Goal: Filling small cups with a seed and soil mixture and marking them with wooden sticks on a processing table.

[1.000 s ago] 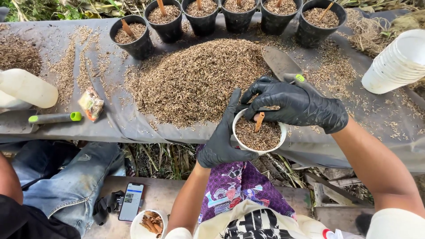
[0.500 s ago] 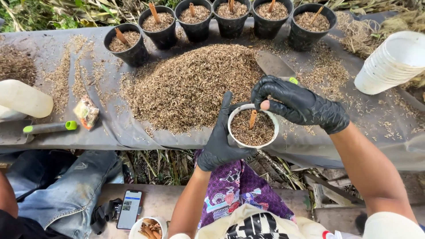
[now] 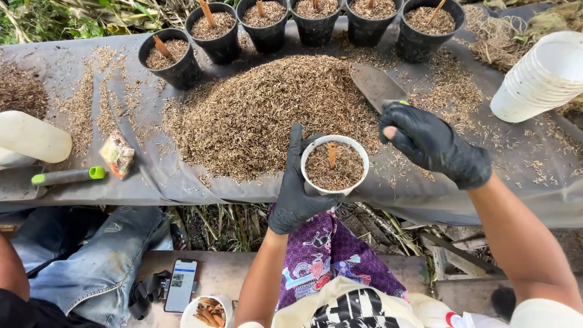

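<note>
The left hand (image 3: 302, 194), black-gloved, grips a small white pot (image 3: 334, 165) of husk with an upright brown stick (image 3: 331, 154); the right hand (image 3: 434, 144) grasps the grey metal trowel (image 3: 375, 85) at its 11 o'clock; a brown husk heap (image 3: 255, 115) lies at the pot's 10 o'clock, and stacked white pots (image 3: 540, 79) at its 2.

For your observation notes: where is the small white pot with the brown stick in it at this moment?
In the head view, the white pot sits low of centre, held in the left hand, just below the big husk pile, with the right hand beside it.

black pots (image 3: 316, 24) lining top edge | white cup stack (image 3: 540, 79) lying upper right | phone (image 3: 181, 284) resting bottom left | bottle (image 3: 33, 136) lying left
</note>
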